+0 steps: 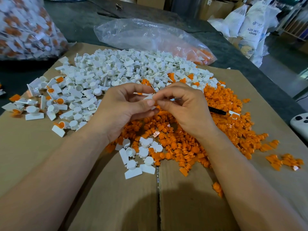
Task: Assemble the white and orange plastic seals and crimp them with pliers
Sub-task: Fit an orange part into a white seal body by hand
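Cardboard (50,147) lay under both hands; the left hand (123,112) and right hand (185,110) met fingertip to fingertip, pinching a white seal (148,97) between them, above the orange pieces (183,147).

Dark work table (80,25); white sacks (250,22) right; cardboard boxes (215,7) behind; grey floor (280,67).

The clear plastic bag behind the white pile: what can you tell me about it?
The clear plastic bag is thin, glossy, crinkled film, see-through. It lies slumped and nearly flat on the dark table cover, stretched from left to right, its near edge meeting the white pile. It looks mostly empty: a small heap of orange pieces, with a few white ones, sits in its right end. Where it opens cannot be told.
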`<state>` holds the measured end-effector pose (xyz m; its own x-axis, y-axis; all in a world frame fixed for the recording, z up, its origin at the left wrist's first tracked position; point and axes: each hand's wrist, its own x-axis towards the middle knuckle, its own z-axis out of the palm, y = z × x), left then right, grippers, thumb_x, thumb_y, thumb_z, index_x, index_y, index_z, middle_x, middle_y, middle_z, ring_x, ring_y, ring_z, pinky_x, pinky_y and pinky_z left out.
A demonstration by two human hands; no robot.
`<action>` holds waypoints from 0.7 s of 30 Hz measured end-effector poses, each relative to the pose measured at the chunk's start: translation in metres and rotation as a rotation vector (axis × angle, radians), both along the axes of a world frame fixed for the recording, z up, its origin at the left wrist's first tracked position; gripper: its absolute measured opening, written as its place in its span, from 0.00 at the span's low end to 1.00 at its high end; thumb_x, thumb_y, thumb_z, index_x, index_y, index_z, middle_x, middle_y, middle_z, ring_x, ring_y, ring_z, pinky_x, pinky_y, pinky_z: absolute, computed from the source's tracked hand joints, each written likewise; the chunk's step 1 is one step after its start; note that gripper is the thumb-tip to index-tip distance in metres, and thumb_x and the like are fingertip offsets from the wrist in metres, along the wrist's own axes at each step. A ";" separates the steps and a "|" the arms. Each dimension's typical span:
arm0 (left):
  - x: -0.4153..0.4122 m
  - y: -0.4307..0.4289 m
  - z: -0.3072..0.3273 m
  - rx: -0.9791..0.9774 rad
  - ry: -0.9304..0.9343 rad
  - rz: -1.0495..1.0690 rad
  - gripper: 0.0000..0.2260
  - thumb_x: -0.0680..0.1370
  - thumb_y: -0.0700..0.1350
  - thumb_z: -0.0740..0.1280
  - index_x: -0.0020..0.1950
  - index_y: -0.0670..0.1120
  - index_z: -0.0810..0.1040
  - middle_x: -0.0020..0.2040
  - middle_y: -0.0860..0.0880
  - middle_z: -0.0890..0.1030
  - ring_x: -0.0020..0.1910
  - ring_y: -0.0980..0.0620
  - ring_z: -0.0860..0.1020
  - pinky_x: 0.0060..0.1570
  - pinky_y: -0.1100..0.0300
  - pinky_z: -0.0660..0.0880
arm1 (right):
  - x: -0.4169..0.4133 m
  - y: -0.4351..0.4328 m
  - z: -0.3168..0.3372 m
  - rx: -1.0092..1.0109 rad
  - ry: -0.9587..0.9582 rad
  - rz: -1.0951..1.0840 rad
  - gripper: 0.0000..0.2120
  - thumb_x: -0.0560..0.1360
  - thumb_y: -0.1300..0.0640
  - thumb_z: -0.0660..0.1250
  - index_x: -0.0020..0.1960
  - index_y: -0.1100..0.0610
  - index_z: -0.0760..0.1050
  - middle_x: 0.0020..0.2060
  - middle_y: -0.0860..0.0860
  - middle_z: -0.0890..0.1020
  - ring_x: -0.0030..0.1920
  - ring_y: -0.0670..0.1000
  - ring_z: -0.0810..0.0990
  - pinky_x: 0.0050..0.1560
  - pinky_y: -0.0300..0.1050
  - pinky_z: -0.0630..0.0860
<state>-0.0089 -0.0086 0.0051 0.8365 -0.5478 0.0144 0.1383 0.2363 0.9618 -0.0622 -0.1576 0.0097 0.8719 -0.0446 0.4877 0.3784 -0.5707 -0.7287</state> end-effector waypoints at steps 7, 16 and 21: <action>-0.001 0.000 -0.001 0.028 -0.048 0.018 0.15 0.59 0.37 0.72 0.46 0.43 0.81 0.42 0.42 0.84 0.40 0.46 0.84 0.40 0.60 0.80 | -0.001 0.003 0.002 0.079 0.054 0.017 0.12 0.72 0.64 0.68 0.44 0.47 0.77 0.42 0.46 0.80 0.45 0.46 0.79 0.47 0.42 0.77; -0.006 -0.005 -0.002 0.150 -0.288 0.178 0.16 0.65 0.30 0.74 0.42 0.49 0.78 0.39 0.52 0.79 0.34 0.57 0.78 0.42 0.63 0.77 | 0.000 0.002 0.000 0.156 0.111 -0.008 0.12 0.70 0.63 0.71 0.44 0.46 0.77 0.41 0.44 0.81 0.44 0.47 0.82 0.48 0.47 0.79; -0.001 -0.004 -0.002 -0.101 -0.022 0.087 0.10 0.66 0.35 0.68 0.46 0.43 0.78 0.39 0.50 0.79 0.37 0.54 0.81 0.43 0.61 0.80 | -0.002 0.005 0.000 0.086 0.028 -0.021 0.13 0.70 0.63 0.70 0.50 0.48 0.77 0.44 0.46 0.80 0.48 0.48 0.80 0.52 0.49 0.78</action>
